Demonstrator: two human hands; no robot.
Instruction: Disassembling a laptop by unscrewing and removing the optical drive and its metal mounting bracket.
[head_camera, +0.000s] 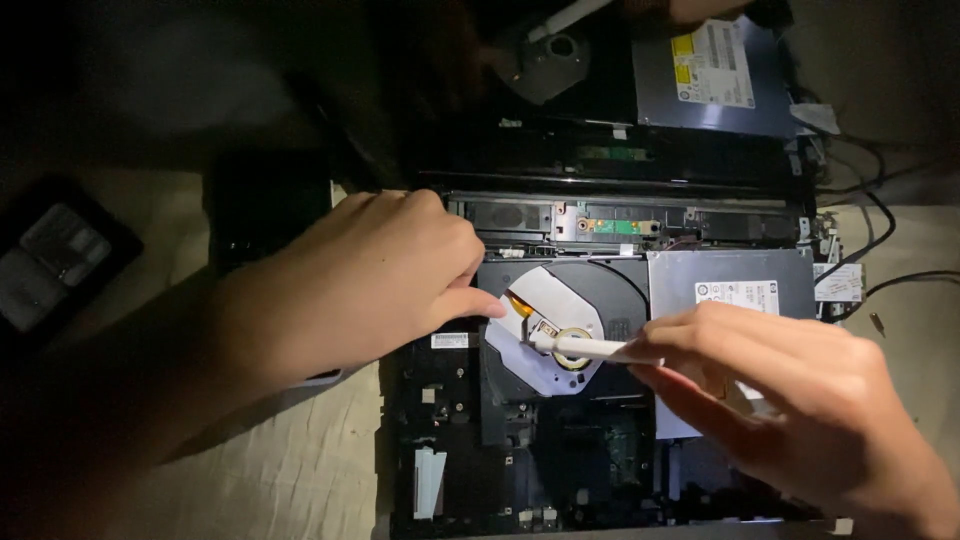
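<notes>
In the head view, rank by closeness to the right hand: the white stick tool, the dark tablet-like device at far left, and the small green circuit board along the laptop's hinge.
From the right hand:
1. White stick tool, held in its fingers.
2. Small green circuit board, up at the hinge.
3. Dark tablet-like device, at the far left edge.

Two bare hands (370, 290), sleeveless forearms.

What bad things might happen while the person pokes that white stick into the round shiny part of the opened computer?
The white stick held by the right hand presses on the ring at the centre of the disc drive; pushing hard might scratch or bend it. The left hand rests at the drive's edge beside bare parts, so a slip could knock them. Loose black cables lie at the right and could snag. The dim light makes small parts hard to see.
</notes>
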